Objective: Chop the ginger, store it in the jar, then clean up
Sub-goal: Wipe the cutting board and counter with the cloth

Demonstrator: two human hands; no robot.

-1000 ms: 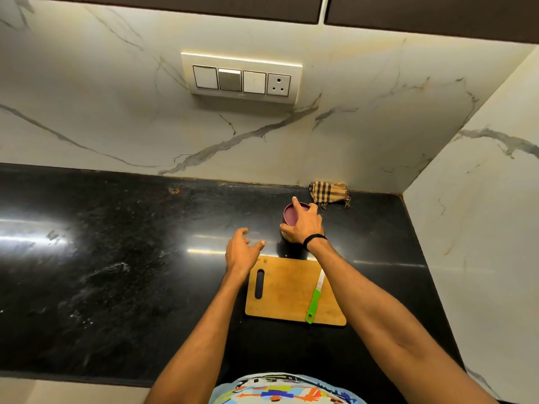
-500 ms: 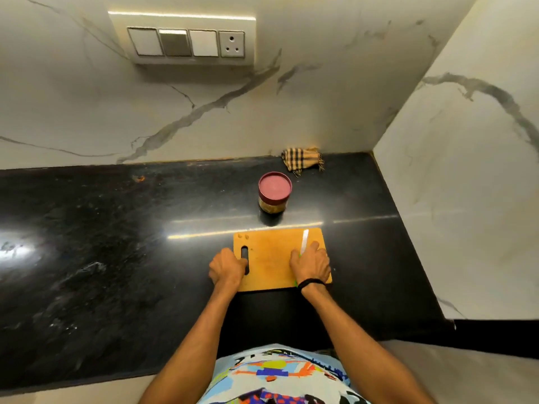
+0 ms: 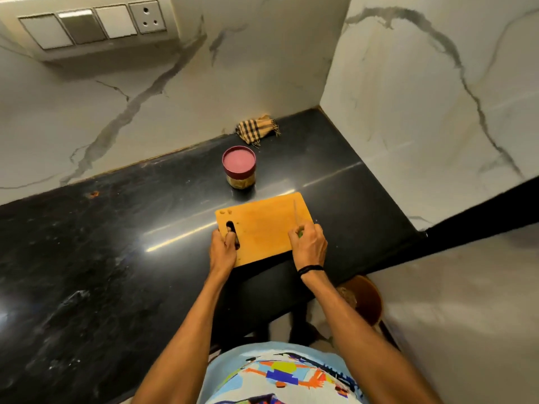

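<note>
A wooden chopping board (image 3: 267, 225) lies near the front edge of the black counter (image 3: 116, 258). My left hand (image 3: 223, 249) grips its left end, with fingers through the handle slot. My right hand (image 3: 307, 244) grips the green handle of a knife (image 3: 297, 217), whose blade points away over the board's right side. A few small ginger bits sit at the board's far left corner. Behind the board stands the jar (image 3: 239, 167), closed with a maroon lid, with pale contents showing through the glass.
A checked cloth (image 3: 256, 129) lies crumpled in the back corner against the marble wall. A side wall (image 3: 423, 118) bounds the counter on the right. Below the counter's right end stands a brown round bin (image 3: 364, 298). A switch panel (image 3: 93, 24) is on the back wall.
My right hand let go of the jar and came back to the knife. My left hand moved onto the board's handle slot. The view has tilted down and right.
</note>
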